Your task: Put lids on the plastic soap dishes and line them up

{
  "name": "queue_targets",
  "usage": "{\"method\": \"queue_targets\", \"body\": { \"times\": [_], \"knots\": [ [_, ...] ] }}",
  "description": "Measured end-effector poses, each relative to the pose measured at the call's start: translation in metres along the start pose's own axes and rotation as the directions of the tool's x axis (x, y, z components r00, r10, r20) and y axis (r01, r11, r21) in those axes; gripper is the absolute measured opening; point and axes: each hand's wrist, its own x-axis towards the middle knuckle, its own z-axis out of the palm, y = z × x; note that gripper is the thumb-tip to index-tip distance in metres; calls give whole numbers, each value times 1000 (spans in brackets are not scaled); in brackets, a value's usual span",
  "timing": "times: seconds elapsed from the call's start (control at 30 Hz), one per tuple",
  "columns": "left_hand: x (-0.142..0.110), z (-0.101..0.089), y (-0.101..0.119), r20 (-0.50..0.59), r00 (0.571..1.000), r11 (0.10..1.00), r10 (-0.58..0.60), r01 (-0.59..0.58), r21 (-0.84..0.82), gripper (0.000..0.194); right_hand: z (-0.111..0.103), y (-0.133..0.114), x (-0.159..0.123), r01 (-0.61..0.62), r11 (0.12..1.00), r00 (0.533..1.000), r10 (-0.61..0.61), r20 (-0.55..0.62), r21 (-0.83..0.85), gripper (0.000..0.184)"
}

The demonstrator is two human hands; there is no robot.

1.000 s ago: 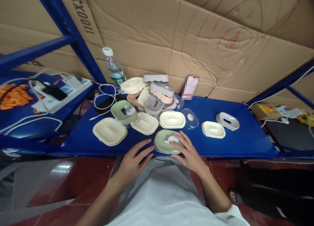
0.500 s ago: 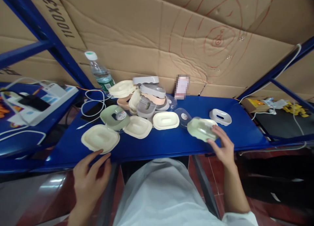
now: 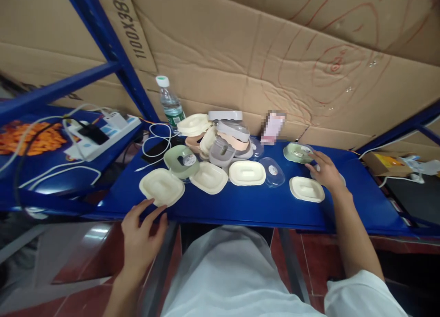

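Note:
My right hand (image 3: 326,171) reaches to the back right of the blue table (image 3: 247,207) and grips the right rim of a pale green soap dish (image 3: 295,152), which sits low near the cardboard wall. A cream dish (image 3: 306,189) lies just in front of that hand. My left hand (image 3: 142,234) hovers at the table's front edge with its fingers apart and nothing in it, nearest to a cream dish (image 3: 161,187) at the front left.
A heap of cream, grey and pink dishes (image 3: 223,133) stands mid-table, with another green dish (image 3: 181,160), two cream dishes (image 3: 210,177) (image 3: 246,172) and a clear lid (image 3: 272,171). A water bottle (image 3: 169,103), white cables (image 3: 156,142) and a power strip (image 3: 103,133) are at the left.
My right hand carried the green dish from the front middle of the table to the back right. My left hand drew back to the front left edge.

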Motion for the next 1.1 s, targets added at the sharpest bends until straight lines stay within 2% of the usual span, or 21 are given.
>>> {"method": "queue_targets", "body": {
  "times": [0.13, 0.23, 0.33, 0.4, 0.47, 0.53, 0.6, 0.7, 0.77, 0.83, 0.87, 0.93, 1.0, 1.07, 1.1],
  "knots": [
    [3, -2, 11, -56, 998, 1000, 12, -13, -21, 31, -23, -19, -53, 15, 1000, 995, -17, -98, -21, 45],
    [5, 5, 34, -51, 998, 989, 47, -54, -135, 35, -29, -49, -109, -11, 1000, 999, 10, -37, -29, 39],
    [4, 20, 66, 73, 982, 928, 172, -136, -346, 37, -22, -89, -156, -52, 996, 996, 57, 70, -74, 44],
    [3, 32, 88, 173, 928, 853, 330, -215, -476, 35, -16, -121, -176, -70, 995, 991, 78, 108, -73, 51],
    [3, 44, 107, 214, 858, 785, 467, -291, -547, 34, -11, -155, -184, -65, 997, 986, 70, 154, -34, 57],
    [7, 55, 120, 240, 812, 769, 532, -344, -539, 35, -9, -189, -181, -14, 999, 973, 6, 231, 33, 59],
    [13, 62, 126, 281, 783, 789, 555, -388, -476, 36, -6, -220, -168, 94, 986, 951, -129, 282, 135, 59],
    [20, 67, 123, 338, 754, 814, 563, -438, -381, 39, -2, -243, -135, 285, 916, 916, -347, 201, 282, 54],
    [23, 64, 118, 367, 755, 833, 543, -429, -350, 37, -1, -235, -108, 347, 893, 914, -391, 112, 288, 50],
    [23, 58, 113, 393, 769, 857, 505, -391, -335, 34, -3, -202, -83, 309, 928, 942, -328, 67, 206, 46],
    [23, 55, 110, 400, 776, 866, 488, -373, -334, 32, -4, -178, -73, 243, 960, 966, -252, 54, 136, 44],
    [23, 50, 105, 391, 792, 872, 469, -346, -347, 31, -6, -124, -64, 36, 999, 999, -37, -12, -20, 46],
    [24, 48, 99, 353, 817, 870, 456, -325, -371, 30, -6, -75, -73, -214, 960, 967, 182, -175, -181, 54],
    [27, 50, 94, 316, 844, 872, 434, -306, -381, 28, -6, -48, -95, -308, 921, 941, 257, -221, -238, 55],
    [28, 51, 92, 305, 853, 874, 424, -297, -385, 26, -6, -44, -109, -323, 909, 938, 269, -220, -262, 54]
  ]
}}
